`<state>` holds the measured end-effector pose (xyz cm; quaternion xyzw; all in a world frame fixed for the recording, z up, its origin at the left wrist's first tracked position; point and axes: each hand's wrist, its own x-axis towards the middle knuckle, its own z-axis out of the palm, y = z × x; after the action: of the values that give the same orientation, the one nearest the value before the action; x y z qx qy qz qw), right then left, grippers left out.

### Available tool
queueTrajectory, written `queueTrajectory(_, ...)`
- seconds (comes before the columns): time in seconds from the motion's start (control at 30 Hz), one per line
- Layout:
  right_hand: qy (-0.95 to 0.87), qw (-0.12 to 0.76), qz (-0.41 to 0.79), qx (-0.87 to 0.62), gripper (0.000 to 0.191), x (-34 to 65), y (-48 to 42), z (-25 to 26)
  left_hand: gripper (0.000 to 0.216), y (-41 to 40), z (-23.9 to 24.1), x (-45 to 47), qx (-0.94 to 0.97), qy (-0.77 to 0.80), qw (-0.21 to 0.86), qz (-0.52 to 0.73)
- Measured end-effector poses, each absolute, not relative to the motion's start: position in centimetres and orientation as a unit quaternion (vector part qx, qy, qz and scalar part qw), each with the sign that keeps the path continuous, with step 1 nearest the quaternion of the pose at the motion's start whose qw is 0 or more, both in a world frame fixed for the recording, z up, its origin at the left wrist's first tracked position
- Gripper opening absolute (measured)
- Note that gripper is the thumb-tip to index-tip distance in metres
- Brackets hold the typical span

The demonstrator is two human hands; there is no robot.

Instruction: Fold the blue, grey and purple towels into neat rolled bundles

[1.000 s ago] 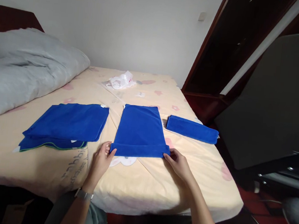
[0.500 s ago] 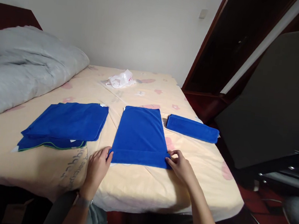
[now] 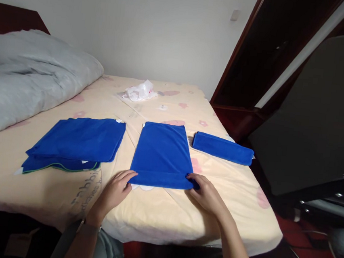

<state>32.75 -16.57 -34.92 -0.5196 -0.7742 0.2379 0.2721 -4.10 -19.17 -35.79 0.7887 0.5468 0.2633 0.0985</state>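
A blue towel [image 3: 162, 152] lies flat in the middle of the bed, its near edge turned over into a narrow fold. My left hand [image 3: 117, 187] pinches the left end of that fold with curled fingers. At the right end, my right hand [image 3: 206, 193] grips the fold the same way. A stack of flat blue towels [image 3: 78, 140] sits to the left. Off to the right lies a rolled blue towel [image 3: 221, 149].
The bed has a cream sheet [image 3: 164, 213] with pink prints; its near edge is just below my hands. A grey duvet [image 3: 27, 78] is piled at the left. A white plastic bag [image 3: 139, 91] lies at the back. Dark wooden furniture [image 3: 258, 52] stands to the right.
The fold at the towel's near edge has been turned over again, away from me, so the flat part is shorter. Both hands stayed at the fold's ends.
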Motion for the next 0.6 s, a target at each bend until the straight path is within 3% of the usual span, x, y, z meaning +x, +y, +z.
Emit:
queueTrajectory(0.1, -0.71, 0.303, 0.291, -0.565, 0.031, 32.5, -16.0, -35.0, 0.034, -18.3, -35.9, -4.1, 0.741, 0.568, 0.154, 0.323)
queueTrajectory(0.2, -0.662, 0.336, 0.314, -0.592, 0.034, 32.0, -15.2, -35.3, 0.037, -17.3, -36.6, -3.8, 0.665, 0.605, 0.204, 0.387)
queueTrajectory(0.4, -0.639, 0.358, 0.276, -0.623, 0.039, 31.4, -14.1, -35.8, 0.043, -16.4, -37.4, -3.0, 0.604, 0.626, 0.177, 0.461)
queueTrajectory(0.5, -0.643, 0.323, 0.28, -0.635, 0.04, 32.1, -14.8, -35.8, 0.043, -17.0, -37.0, -3.0, 0.611, 0.636, 0.16, 0.444)
queueTrajectory(0.6, -0.659, 0.228, 0.272, -0.663, 0.035, 32.8, -15.9, -36.1, 0.039, -17.6, -36.7, -3.0, 0.653, 0.666, 0.096, 0.348)
